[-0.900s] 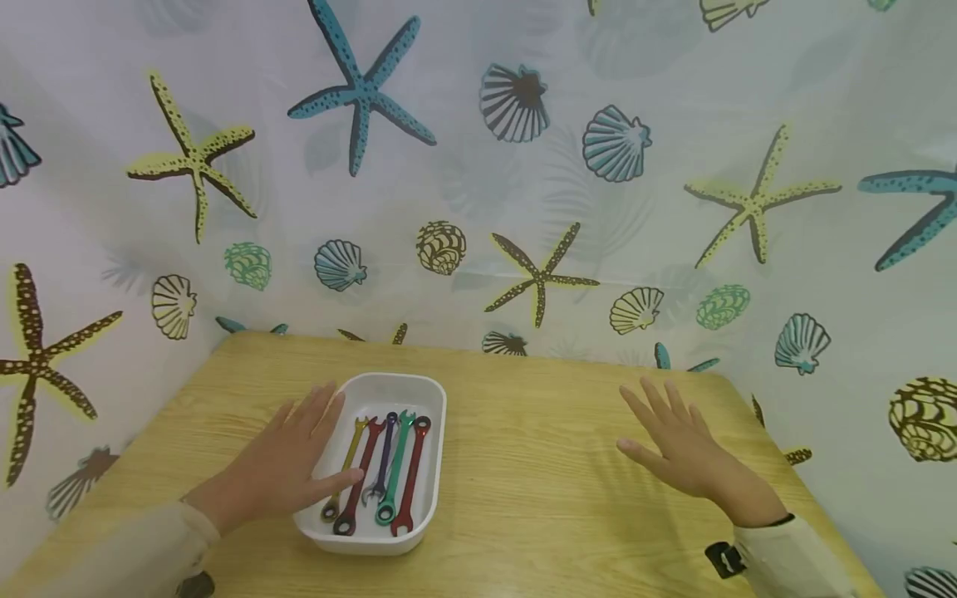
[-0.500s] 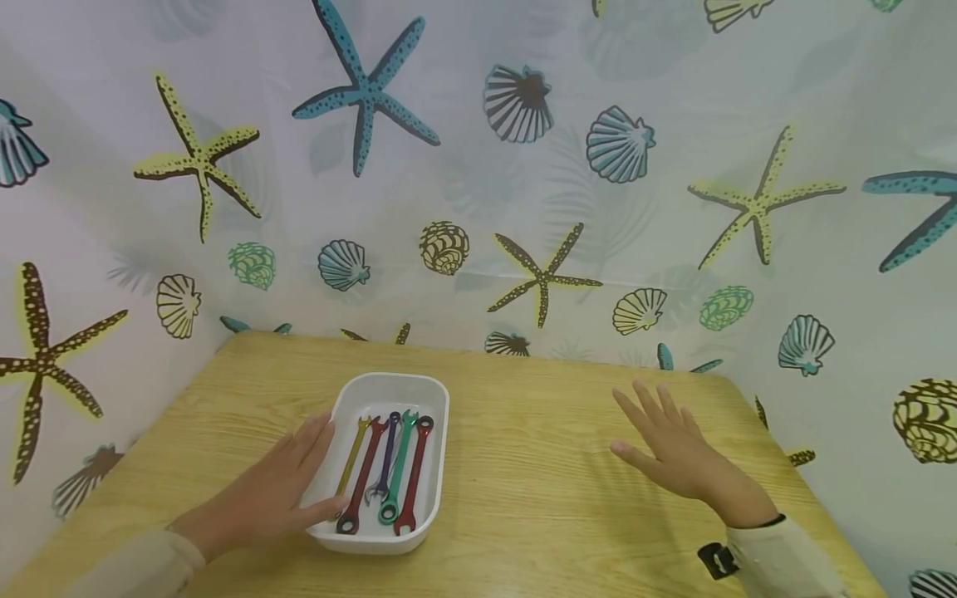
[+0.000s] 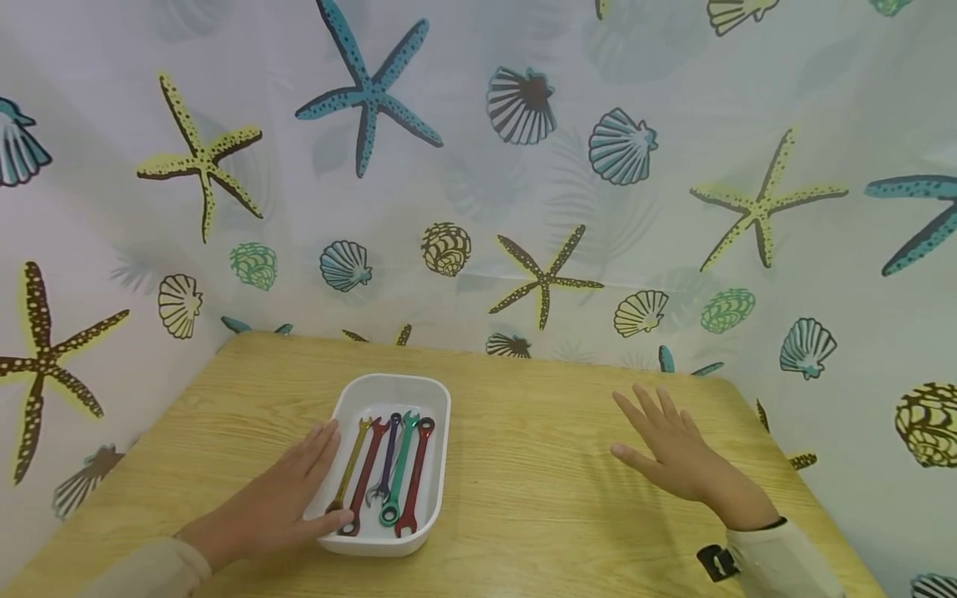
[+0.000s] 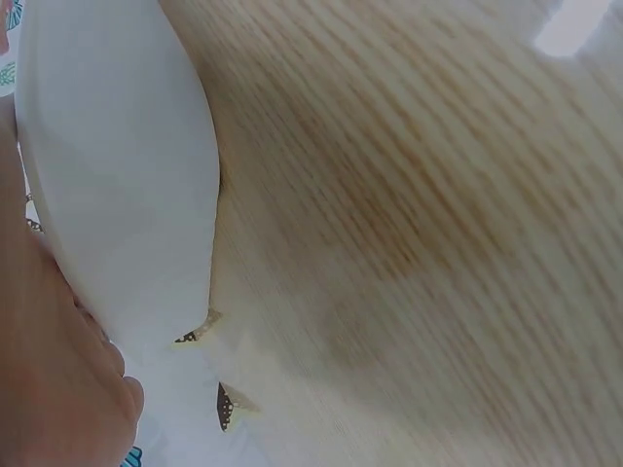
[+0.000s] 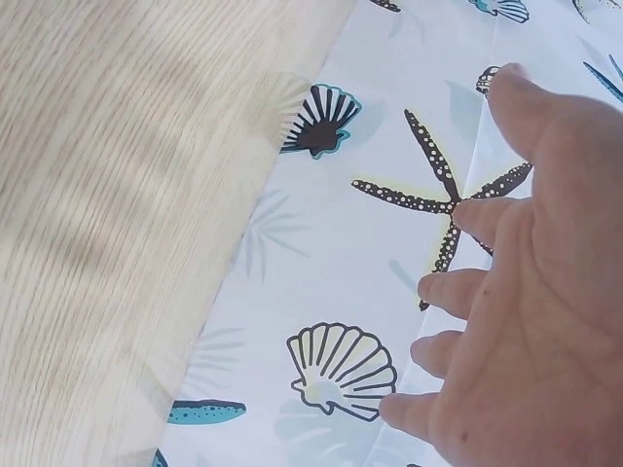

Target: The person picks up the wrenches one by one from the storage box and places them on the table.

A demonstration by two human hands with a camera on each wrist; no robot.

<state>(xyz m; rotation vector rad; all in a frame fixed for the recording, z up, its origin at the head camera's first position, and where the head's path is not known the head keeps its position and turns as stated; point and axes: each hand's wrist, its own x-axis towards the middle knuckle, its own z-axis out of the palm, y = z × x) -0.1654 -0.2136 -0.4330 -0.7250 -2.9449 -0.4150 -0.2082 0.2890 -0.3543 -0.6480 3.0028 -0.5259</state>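
Note:
A white plastic tray lies on the wooden table, left of the middle. Several combination wrenches lie lengthwise in it: a gold wrench, a red wrench, a purple wrench, a green wrench and another red wrench. My left hand is at the tray's left side, fingers straight along the rim, the thumb reaching over the near-left corner. In the left wrist view it shows beside the tray's pale wall. Far to the right, my right hand hovers with fingers spread, holding nothing.
The wooden table runs back to a white curtain printed with starfish and shells, which also hangs along both sides. A black strap buckle sits at the right sleeve.
My left hand has come down from above the tray's left part to its left rim. The right hand has shifted only slightly; the tray and wrenches stay put.

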